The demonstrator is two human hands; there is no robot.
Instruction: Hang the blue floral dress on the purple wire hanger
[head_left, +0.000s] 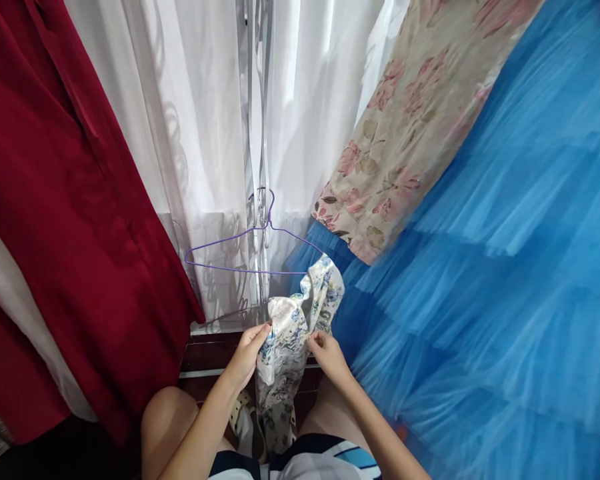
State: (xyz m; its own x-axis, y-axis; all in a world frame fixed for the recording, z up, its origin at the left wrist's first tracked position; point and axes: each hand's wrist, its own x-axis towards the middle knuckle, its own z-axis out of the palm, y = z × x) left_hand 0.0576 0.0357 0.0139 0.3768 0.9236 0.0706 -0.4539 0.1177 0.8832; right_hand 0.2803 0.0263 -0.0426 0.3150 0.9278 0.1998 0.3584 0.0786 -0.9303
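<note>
A white garment with a blue floral print (286, 347) hangs partly from the right end of a purple wire hanger (230, 270). One shoulder of it is over the hanger's right arm, while the hanger's left side is bare. My left hand (250, 350) pinches the garment's left edge between thumb and fingers. At its middle, near the opening, my right hand (326, 350) grips the fabric with closed fingers. The lower part of the garment drops between my knees, its end partly hidden. The hanger's hook is caught on pale hanging strips (260, 133).
A dark red cloth (95, 220) hangs at the left. White curtains (195, 100) are behind the hanger. To the right hang a beige floral garment (395, 153) and a tiered blue tulle dress (505, 267). Dark flooring (210, 357) shows below the curtain.
</note>
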